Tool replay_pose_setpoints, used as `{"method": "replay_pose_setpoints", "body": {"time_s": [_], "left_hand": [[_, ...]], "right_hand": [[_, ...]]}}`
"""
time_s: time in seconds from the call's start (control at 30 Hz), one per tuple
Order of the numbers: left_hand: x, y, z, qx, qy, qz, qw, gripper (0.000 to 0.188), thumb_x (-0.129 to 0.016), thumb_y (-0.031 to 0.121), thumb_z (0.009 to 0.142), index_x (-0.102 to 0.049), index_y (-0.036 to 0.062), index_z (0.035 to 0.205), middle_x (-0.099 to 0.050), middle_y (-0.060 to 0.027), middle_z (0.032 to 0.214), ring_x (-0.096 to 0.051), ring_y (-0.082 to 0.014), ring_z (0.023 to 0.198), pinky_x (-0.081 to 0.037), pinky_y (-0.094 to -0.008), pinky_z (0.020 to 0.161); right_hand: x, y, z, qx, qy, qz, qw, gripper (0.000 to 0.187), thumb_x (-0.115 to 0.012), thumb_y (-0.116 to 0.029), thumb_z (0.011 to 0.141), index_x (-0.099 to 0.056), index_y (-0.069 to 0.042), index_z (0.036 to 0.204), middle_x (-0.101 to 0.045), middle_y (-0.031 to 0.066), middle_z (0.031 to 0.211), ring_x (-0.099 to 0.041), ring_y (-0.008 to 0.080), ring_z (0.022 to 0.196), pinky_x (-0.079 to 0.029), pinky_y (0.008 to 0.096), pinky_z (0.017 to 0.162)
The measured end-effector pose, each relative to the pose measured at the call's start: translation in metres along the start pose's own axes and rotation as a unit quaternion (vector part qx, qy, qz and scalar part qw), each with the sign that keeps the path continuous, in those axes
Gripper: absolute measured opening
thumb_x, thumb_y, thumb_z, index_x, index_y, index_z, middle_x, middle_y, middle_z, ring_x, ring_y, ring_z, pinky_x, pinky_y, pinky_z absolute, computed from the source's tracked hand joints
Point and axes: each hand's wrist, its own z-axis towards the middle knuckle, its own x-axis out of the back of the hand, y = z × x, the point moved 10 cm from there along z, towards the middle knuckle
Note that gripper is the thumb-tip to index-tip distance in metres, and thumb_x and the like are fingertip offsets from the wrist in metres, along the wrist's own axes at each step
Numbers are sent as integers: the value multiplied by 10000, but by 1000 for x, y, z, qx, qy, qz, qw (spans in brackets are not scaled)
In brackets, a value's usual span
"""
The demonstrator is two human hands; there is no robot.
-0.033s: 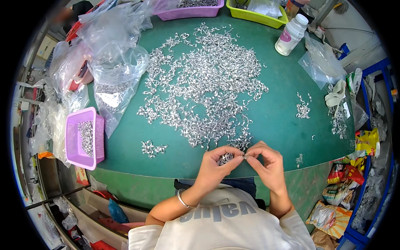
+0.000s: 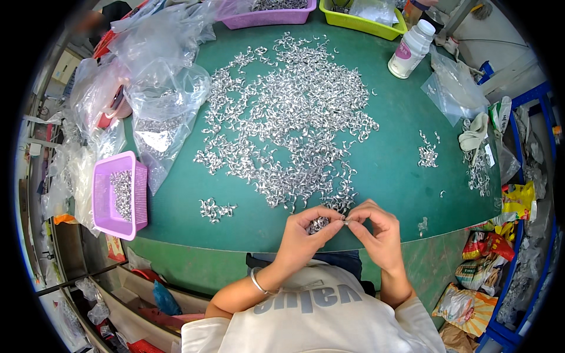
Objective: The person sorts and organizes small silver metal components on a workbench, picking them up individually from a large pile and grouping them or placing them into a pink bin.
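Near the front edge of the table, my left hand curls around a clump of small curved silvery metal pieces. Its thumb and index finger meet my right hand at one small metal piece, which the right fingertips also pinch. Fingers partly hide that piece, so its exact shape is unclear. Just beyond the hands spreads a wide heap of curved metal pieces. Smaller groups lie apart from it: one cluster to the left, another cluster to the right.
A purple basket with metal pieces stands at the left table edge, beside clear plastic bags. At the back are a purple tray, a green tray and a white bottle. Gloves lie at right, near blue shelving.
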Motion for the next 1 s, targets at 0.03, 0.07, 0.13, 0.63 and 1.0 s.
{"method": "replay_pose_setpoints", "body": {"time_s": [0.03,0.07,0.13,0.63,1.0], "left_hand": [[1,1,-1,-11,6,23,1000,112,-614,17,795,-601,1,905,-549,18,743,-391,-6,523,-280,-169,433],[1,5,-1,-35,3,41,999,105,-610,23,800,-600,0,901,-544,17,736,-387,-7,517,-276,-170,431],[-1,12,-2,-84,-4,79,993,94,-603,35,810,-599,-4,895,-533,15,724,-380,-10,506,-266,-172,426],[-10,-26,-3,112,-57,-143,982,93,-530,94,870,-557,5,880,-438,30,644,-313,-32,521,-214,-178,423],[-32,-38,-6,196,-177,-355,897,100,-473,114,829,-504,24,802,-468,-70,736,-363,-67,527,-221,-173,387]], "right_hand": [[0,-3,0,5,1,-3,1000,54,-631,-1,752,-605,15,796,-612,58,773,-513,141,690,-411,261,627],[-1,-5,0,10,3,-5,1000,54,-632,-1,751,-602,17,793,-610,59,767,-515,141,686,-412,260,624],[-2,4,-4,-26,-3,34,999,48,-627,-6,761,-598,19,790,-604,62,760,-521,136,685,-412,257,621],[-11,23,-11,-118,-16,158,980,62,-569,-12,829,-574,46,807,-578,58,755,-547,105,692,-435,227,638],[30,31,31,7,95,-210,973,78,-574,42,757,-600,28,829,-577,95,786,-536,185,700,-431,290,631]]}}
